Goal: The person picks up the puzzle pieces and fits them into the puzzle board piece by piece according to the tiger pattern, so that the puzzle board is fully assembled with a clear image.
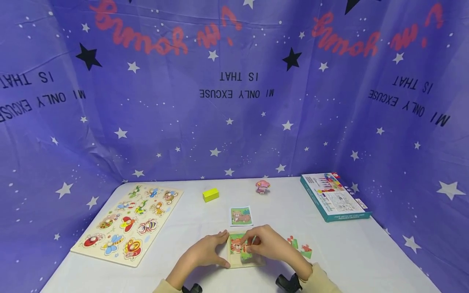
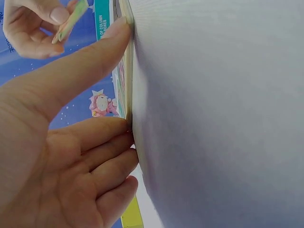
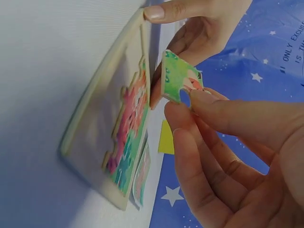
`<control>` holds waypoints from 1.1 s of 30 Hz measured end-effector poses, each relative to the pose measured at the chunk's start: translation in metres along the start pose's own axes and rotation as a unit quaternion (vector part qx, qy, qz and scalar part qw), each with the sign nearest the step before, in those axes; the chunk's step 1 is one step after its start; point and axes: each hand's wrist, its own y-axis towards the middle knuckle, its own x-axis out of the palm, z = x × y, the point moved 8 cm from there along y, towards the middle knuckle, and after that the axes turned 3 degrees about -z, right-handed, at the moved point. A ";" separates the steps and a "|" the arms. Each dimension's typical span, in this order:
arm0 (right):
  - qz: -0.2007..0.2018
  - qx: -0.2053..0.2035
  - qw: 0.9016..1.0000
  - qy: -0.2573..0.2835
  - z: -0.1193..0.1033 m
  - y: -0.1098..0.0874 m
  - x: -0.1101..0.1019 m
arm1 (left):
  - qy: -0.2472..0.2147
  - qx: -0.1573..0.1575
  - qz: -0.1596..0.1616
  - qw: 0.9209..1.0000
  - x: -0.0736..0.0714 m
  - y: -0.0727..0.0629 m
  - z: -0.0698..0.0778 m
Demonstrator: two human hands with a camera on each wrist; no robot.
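Note:
A shallow wooden puzzle tray (image 1: 253, 263) lies on the table with a strip of joined animal pieces (image 3: 129, 124) along its far side. At its left edge, my left hand (image 1: 208, 251) rests a spread thumb and fairly straight fingertips against the frame. My right hand (image 1: 266, 243) pinches a green and orange puzzle piece (image 3: 175, 76) between thumb and fingers, tilted and raised above the tray. In the left wrist view that piece (image 2: 71, 20) appears nearly edge-on. Part of the tray is hidden under the right hand in the head view.
Loose puzzle pieces (image 1: 306, 251) lie right of the right hand. A picture card (image 1: 241, 216) sits just beyond the tray. Farther off are a yellow block (image 1: 211, 195), a pink figurine (image 1: 262, 187), a teal-edged box (image 1: 335, 197) and a large insect peg board (image 1: 126, 224).

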 end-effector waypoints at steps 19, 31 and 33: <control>-0.002 0.003 1.000 0.029 0.004 0.014 0.027 | 0.003 -0.006 0.001 1.000 0.000 0.000 -0.002; 0.013 0.001 1.000 -0.022 0.002 0.015 0.034 | 0.011 -0.009 -0.002 1.000 0.000 0.001 0.000; 0.012 0.005 1.000 -0.024 0.003 0.015 0.034 | 0.012 -0.010 -0.002 1.000 0.000 0.001 -0.001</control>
